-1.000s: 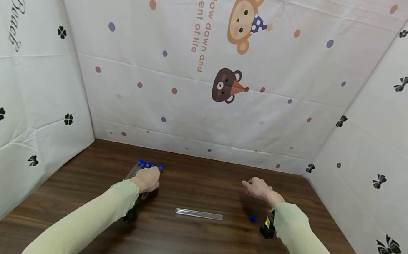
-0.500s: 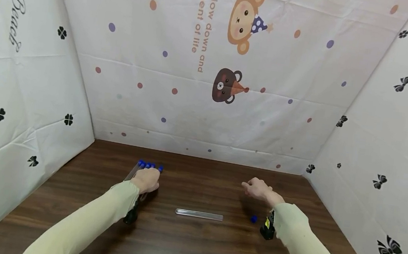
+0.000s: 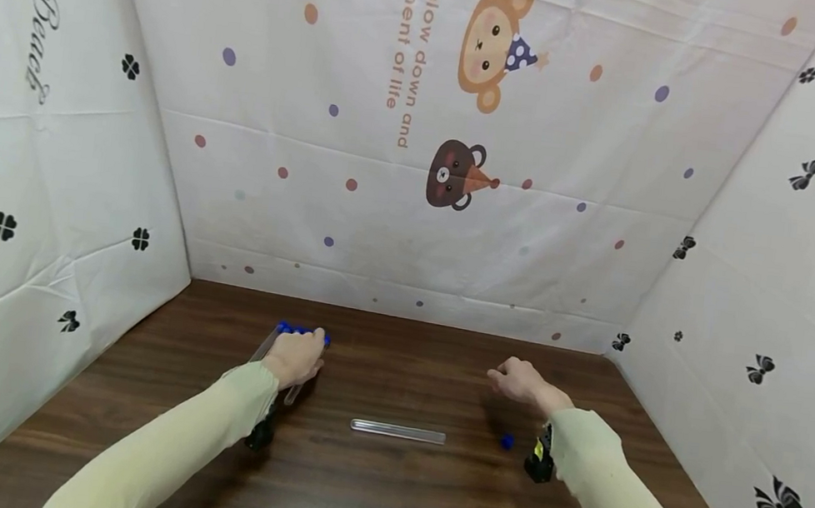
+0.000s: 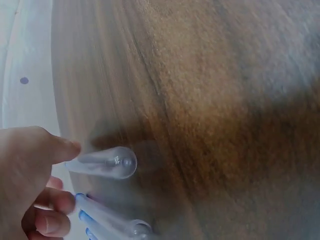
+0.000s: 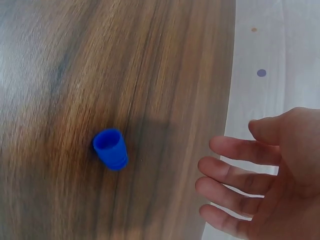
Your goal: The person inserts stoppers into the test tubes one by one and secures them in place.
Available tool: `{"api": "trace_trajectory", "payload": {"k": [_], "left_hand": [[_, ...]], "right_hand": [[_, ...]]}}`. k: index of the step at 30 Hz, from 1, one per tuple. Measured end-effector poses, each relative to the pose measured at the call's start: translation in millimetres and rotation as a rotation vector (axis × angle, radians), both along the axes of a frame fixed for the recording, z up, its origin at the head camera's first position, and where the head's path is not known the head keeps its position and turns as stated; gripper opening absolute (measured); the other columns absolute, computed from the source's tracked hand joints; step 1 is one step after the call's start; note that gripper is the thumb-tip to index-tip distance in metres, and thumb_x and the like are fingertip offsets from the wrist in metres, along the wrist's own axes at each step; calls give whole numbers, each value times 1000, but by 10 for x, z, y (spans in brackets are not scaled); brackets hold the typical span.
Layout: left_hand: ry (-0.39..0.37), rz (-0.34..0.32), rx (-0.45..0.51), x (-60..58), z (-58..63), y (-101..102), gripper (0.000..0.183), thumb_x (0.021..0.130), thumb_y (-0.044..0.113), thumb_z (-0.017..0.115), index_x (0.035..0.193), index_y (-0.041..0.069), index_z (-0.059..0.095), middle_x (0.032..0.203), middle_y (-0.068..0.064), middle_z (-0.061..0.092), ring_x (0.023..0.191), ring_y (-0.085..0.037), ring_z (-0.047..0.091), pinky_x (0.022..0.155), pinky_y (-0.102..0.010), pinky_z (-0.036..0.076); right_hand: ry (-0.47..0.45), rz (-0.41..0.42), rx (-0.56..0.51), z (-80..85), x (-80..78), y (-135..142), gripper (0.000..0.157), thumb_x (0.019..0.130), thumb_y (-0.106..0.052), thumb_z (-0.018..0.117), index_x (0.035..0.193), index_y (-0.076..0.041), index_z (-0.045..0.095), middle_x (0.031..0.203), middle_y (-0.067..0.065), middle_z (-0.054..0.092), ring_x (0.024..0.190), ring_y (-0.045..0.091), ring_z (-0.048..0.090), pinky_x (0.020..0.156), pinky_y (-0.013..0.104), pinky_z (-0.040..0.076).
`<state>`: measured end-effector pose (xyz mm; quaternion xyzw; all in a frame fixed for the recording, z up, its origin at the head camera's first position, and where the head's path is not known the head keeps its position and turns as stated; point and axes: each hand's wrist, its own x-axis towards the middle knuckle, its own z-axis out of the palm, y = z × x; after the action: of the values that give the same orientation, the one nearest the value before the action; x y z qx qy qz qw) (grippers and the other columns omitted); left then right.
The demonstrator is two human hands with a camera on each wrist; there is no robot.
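Note:
At the back left of the table, my left hand (image 3: 295, 356) pinches a clear test tube (image 4: 105, 162) between thumb and fingers. Its blue cap (image 3: 326, 340) shows just past the fingers, and its rounded end points towards me. Several more capped test tubes (image 3: 265, 344) lie close beside it, partly hidden by the hand. Over the right side of the table, my right hand (image 3: 519, 382) holds nothing, its fingers loosely bent. A loose blue cap (image 5: 111, 150) lies on the wood near it, hollow end showing. An uncapped test tube (image 3: 398, 431) lies crosswise between the hands.
The dark wooden table (image 3: 379, 502) runs back to a white printed cloth (image 3: 380, 226). More of this cloth stands along the left and right sides. Each wrist wears a small black camera, such as the right wrist camera (image 3: 538, 465).
My left hand and the test tube at its fingers have shifted slightly to the right, and more of the tube shows. The right hand stays in place. The head view has tilted a little.

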<state>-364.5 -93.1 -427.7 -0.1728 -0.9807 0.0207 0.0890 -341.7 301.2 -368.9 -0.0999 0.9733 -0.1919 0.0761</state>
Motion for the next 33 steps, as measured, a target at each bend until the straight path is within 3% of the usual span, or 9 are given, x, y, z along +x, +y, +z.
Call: {"api": "trace_trajectory", "payload": {"k": [3, 7, 12, 16, 19, 21, 27, 33], "left_hand": [[64, -50, 3, -5, 41, 59, 31, 91, 20, 64, 112, 1, 53, 71, -11, 63, 54, -22, 59, 48, -35, 50], [62, -152, 47, 36, 113, 206, 27, 91, 17, 63, 114, 4, 55, 82, -11, 65, 65, -24, 62, 56, -37, 52], [-28, -341, 90, 156, 193, 488, 28, 96, 27, 59, 113, 5, 60, 95, -10, 67, 82, -24, 66, 69, -38, 55], [-187, -467, 129, 305, 233, 710, 32, 99, 35, 52, 116, 9, 61, 99, -4, 69, 85, -17, 67, 72, -34, 54], [-297, -515, 144, 413, 233, 863, 33, 100, 42, 47, 115, 15, 59, 96, 4, 68, 80, -8, 63, 70, -28, 52], [-327, -549, 136, 469, 216, 958, 29, 99, 44, 47, 109, 19, 57, 90, 8, 64, 74, -4, 58, 66, -25, 48], [-304, -649, 48, 615, 163, 1138, 18, 97, 40, 55, 99, 22, 56, 80, 11, 53, 71, -4, 47, 60, -21, 38], [-288, -627, 1, 648, 154, 1208, 18, 93, 36, 62, 98, 20, 56, 80, 10, 51, 70, -4, 44, 59, -20, 36]], "right_hand": [[-33, 27, 6, 28, 9, 30, 36, 100, -23, 49, 77, 1, 64, 56, -4, 39, 51, 11, 31, 55, 26, 31], [-136, 45, 52, 85, 58, 53, 27, 98, -23, 56, 89, 0, 67, 60, -1, 44, 53, 12, 36, 53, 27, 32], [-261, -4, 206, 159, 163, 37, 31, 92, -33, 64, 84, -3, 70, 67, 5, 62, 51, 13, 45, 51, 27, 38], [-340, -4, 354, 175, 248, 14, 47, 91, -44, 63, 74, -1, 72, 74, 11, 71, 48, 11, 46, 51, 26, 42], [-374, 3, 395, 161, 293, 16, 52, 90, -48, 63, 70, 0, 73, 72, 11, 72, 48, 11, 47, 51, 25, 41], [-384, -4, 394, 143, 313, 32, 53, 89, -48, 64, 69, 0, 73, 67, 9, 70, 48, 11, 46, 51, 25, 40], [-401, 13, 352, 38, 347, 84, 45, 89, -40, 66, 67, -1, 72, 60, 5, 64, 46, 11, 44, 47, 23, 38], [-375, -16, 296, 27, 341, 111, 38, 92, -29, 65, 63, -4, 64, 55, 2, 51, 43, 10, 37, 45, 23, 33]]}}
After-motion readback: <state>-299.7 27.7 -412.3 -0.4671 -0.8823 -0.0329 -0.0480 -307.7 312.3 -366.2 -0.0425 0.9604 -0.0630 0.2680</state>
